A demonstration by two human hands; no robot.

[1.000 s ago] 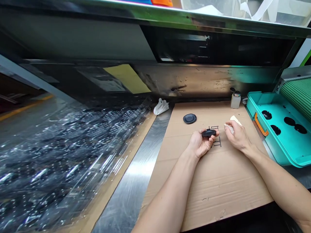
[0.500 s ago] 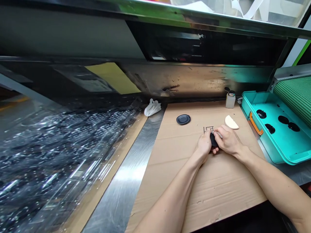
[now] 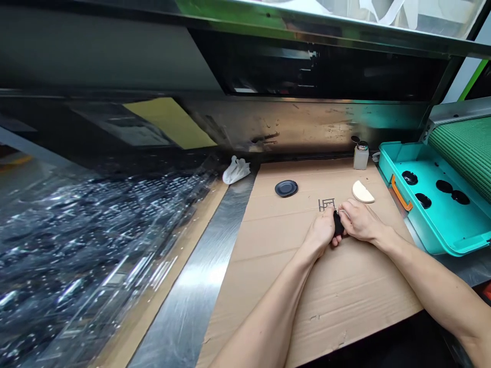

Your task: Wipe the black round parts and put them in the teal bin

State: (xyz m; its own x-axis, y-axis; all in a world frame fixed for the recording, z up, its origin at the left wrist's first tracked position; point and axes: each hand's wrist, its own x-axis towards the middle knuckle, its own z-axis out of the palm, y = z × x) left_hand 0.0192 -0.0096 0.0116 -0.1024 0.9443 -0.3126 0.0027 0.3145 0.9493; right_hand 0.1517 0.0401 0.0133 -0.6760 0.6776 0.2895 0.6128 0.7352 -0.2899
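Observation:
Over the cardboard sheet (image 3: 284,266), my two hands come together around a small black disc-like part (image 3: 338,224). My left hand (image 3: 323,227) is closed on it, its fingertips showing beneath. Pressed against the part's right side is my right hand (image 3: 359,221), its fingers closed. A thin pale thing shows at those fingertips, too small to name. Much of the black part is hidden by the fingers. A black round part with a raised rim (image 3: 286,188) lies on the cardboard to the left. Just beyond my right hand rests a cream half-round pad (image 3: 362,192).
At the back stands a whitish bottle (image 3: 361,156) with its lid up. A teal tray (image 3: 456,232) with several black discs sits right, beside a green conveyor belt (image 3: 466,148). Left are a crumpled white cloth (image 3: 236,170) and plastic-covered dark parts (image 3: 76,245). A metal machine front (image 3: 307,125) closes the back.
The view has shifted slightly, so the scene sits a little further left. Both hands stay together on the black part, which appears turned more edge-on.

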